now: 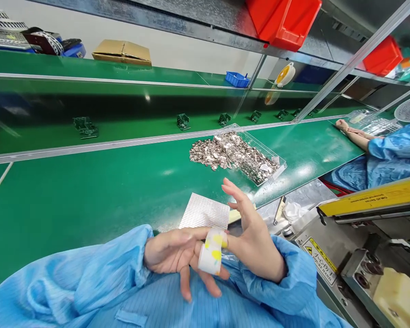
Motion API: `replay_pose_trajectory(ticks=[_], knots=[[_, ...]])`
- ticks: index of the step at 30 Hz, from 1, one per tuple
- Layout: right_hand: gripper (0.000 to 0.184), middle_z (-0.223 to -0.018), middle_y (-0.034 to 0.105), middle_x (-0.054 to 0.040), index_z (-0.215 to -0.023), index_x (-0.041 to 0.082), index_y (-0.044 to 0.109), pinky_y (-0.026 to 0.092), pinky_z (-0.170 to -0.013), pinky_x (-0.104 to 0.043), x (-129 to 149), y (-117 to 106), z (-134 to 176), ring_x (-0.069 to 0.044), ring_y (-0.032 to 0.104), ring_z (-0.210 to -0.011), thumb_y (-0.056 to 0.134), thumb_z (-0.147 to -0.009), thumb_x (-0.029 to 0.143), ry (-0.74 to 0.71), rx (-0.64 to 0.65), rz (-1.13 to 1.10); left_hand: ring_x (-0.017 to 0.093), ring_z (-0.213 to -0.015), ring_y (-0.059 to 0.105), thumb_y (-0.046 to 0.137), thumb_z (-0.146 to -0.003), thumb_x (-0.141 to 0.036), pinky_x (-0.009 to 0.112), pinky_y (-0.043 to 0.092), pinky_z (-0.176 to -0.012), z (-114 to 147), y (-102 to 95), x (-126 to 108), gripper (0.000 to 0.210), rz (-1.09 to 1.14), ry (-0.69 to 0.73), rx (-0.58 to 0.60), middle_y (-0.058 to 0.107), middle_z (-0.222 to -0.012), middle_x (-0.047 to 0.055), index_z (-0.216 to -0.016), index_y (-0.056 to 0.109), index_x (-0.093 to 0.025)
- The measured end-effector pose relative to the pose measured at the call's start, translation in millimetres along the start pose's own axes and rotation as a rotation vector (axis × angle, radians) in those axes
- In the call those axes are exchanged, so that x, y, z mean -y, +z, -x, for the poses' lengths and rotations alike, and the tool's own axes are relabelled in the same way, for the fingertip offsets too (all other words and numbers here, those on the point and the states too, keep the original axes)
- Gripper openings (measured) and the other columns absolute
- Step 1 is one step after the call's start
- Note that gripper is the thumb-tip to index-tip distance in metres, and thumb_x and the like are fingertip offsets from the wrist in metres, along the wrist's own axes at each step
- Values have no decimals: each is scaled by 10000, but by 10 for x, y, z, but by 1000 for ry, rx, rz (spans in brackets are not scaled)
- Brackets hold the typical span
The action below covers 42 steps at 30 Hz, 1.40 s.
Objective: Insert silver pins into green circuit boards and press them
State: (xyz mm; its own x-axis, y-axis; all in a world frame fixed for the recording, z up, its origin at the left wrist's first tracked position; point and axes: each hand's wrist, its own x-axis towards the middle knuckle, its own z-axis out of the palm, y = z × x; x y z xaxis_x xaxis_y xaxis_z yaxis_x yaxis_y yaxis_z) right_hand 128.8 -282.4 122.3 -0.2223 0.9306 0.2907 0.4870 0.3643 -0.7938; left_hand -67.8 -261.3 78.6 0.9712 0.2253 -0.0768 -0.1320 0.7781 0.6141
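Observation:
Low in front of my body, a white tape loop with yellow spots [211, 253] sits across the fingers of my left hand [177, 253]. That palm is turned up and some fingers hang loosely below the tape. My right hand [251, 234] has its thumb against the tape's right side, its other fingers raised and spread apart. How the tape wraps round the fingertips is partly hidden. Just beyond the hands lies a white sheet with a fine grid [205, 210] on the green bench [99, 200].
Small metal pieces [210, 154] are heaped beside and inside a clear tray [276, 171]. Circuit boards [183, 121] line the back strip. At right stands a machine with a hand-injury warning label [319, 259]; beyond it are a co-worker's arms [353, 134]. Red bins [285, 23] sit overhead.

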Motion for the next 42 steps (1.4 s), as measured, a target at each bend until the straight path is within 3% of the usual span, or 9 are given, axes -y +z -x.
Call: replay_pose_trajectory(ticks=[4,10,16,20,23,26,32,38,42], knots=[[823,-1507,327,-90,-1411,302,337,381,-1047,-475,-26,-23,-20,-276,305,-1385,713,-696,143,101,14,-122,315,-1053,634,641,-725,-503,303,542,-666,-32,38,40,563,-207,105,-53,652,-1144,134,-1206,615,-212],[759,-1402,467,-122,-1331,266,416,405,-992,-504,-206,138,-143,-305,433,-1294,752,-651,233,432,39,-600,125,-556,544,568,-837,-473,230,461,-536,-168,16,57,350,-633,101,-444,576,-622,23,-936,666,-151],[733,-1383,476,-118,-1268,254,465,337,-1065,-471,-264,266,-179,-283,449,-1275,809,-637,399,654,-28,-832,128,-733,479,579,-864,-346,245,401,-652,-98,46,-23,291,-1189,469,-733,496,-805,37,-685,701,-151],[830,-1457,379,-116,-1326,263,397,275,-1105,-469,-242,250,-172,-280,372,-1335,816,-634,450,559,-90,-717,195,-953,543,580,-872,-287,319,420,-862,-54,101,-50,229,-1318,631,-713,605,-952,85,-751,729,-163],[756,-1461,380,-101,-1340,281,392,289,-1085,-497,-267,240,-154,-283,364,-1340,769,-707,452,476,-88,-606,119,-644,585,516,-913,-319,235,456,-669,-65,99,-23,338,-1140,509,-594,636,-648,39,-682,675,-130],[655,-1452,401,-85,-1343,303,396,351,-1034,-500,-320,223,-126,-280,373,-1335,708,-780,428,389,-90,-505,89,-442,531,478,-919,-413,190,422,-490,-74,85,11,426,-910,354,-597,582,-483,11,-642,619,-123],[696,-1464,389,-91,-1396,298,356,455,-933,-473,-374,218,-98,-301,377,-1328,698,-791,338,132,-174,-116,82,-401,527,483,-891,-498,160,401,-425,-71,104,5,472,-843,333,-596,590,-467,23,-614,579,-127],[641,-1480,354,-112,-1432,285,329,320,-1050,-578,-311,318,-67,-333,322,-1358,579,-857,147,-393,-297,405,88,-415,540,483,-886,-539,170,442,-470,-106,71,67,486,-757,342,-647,539,-420,-6,-660,603,-125],[627,-1420,431,-113,-1413,288,357,364,-1003,-564,-277,318,-33,-329,375,-1319,528,-849,72,-472,-321,512,77,-392,521,501,-852,-601,155,405,-426,-98,43,68,513,-645,241,-623,530,-426,-19,-702,615,-124]])
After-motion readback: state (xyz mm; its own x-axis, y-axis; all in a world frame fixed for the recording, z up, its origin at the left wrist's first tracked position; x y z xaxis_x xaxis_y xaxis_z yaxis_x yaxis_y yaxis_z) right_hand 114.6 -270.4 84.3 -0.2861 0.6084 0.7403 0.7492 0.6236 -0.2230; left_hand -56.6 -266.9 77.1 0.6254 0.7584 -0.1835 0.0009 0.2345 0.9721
